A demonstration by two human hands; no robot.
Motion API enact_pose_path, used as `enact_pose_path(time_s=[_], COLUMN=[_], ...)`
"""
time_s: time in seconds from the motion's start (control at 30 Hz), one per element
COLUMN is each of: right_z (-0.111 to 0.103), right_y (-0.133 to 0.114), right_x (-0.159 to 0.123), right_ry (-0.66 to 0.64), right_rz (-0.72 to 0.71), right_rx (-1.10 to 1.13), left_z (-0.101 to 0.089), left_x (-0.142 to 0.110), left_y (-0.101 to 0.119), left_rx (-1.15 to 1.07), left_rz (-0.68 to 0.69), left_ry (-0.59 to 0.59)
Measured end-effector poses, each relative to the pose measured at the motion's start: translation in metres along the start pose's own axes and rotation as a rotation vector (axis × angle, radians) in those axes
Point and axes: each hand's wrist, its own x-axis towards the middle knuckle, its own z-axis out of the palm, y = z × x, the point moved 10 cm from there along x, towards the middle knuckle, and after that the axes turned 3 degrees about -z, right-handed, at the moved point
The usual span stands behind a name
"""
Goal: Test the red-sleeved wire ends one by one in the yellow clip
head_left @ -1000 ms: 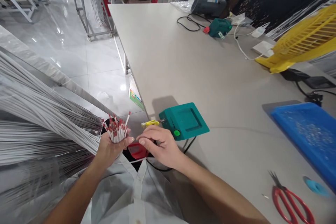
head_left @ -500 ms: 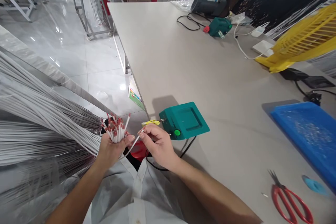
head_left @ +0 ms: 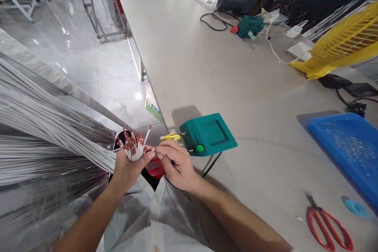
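My left hand [head_left: 128, 167] is wrapped round a bundle of white wires [head_left: 134, 151] with red tips pointing up; one wire stands out to the right of the rest. Close against its thumb, my right hand [head_left: 177, 165] is closed in a pinch on the end of a single white wire [head_left: 153, 149], mostly covered by the fingers. Just beyond my right hand sits a green device [head_left: 209, 134] with a round green button, at the table's edge. A yellow clip-like piece [head_left: 171, 137] sticks out from its left side.
Long grey-white wires [head_left: 44, 114] hang in a rack at the left. On the table [head_left: 177, 59] are red-handled scissors [head_left: 327, 224], a blue tray [head_left: 348, 145], a light-blue ring [head_left: 354, 206], a yellow fan [head_left: 339, 47] and a second green device [head_left: 249, 26].
My right hand has come left and slightly down to meet my left thumb. The single wire, stretched between the hands before, is now mostly hidden. The view has shifted slightly.
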Motion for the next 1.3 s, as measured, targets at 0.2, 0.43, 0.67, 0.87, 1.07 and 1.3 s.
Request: enact_pose_path(time_s=[0.2,0.43,0.67,0.87,1.07,1.3], right_z=[-0.003,0.0,0.001,-0.002,-0.016,0.01], right_y=[0.011,0.025,0.011,0.007,-0.006,-0.014], right_x=[0.002,-0.001,0.004,0.005,0.018,0.026], right_ry=[0.067,0.057,-0.005,-0.039,-0.081,-0.433], right_rz=[0.157,0.255,0.1,0.094,0.058,0.047], right_rx=[-0.025,-0.068,-0.006,-0.057,-0.048,0.202], left_z=[-0.007,-0.007,0.001,-0.001,0.002,-0.002], left_x=[-0.001,-0.006,-0.005,-0.006,-0.007,-0.014], left_y=[-0.017,-0.022,-0.005,0.001,-0.006,-0.015], left_rx=[0.021,0.135,0.075,0.004,-0.03,-0.105], left_rz=[-0.034,-0.009,-0.099,-0.141,-0.137,-0.171], left_ry=[0.167,0.245,0.007,-0.029,-0.06,-0.103])
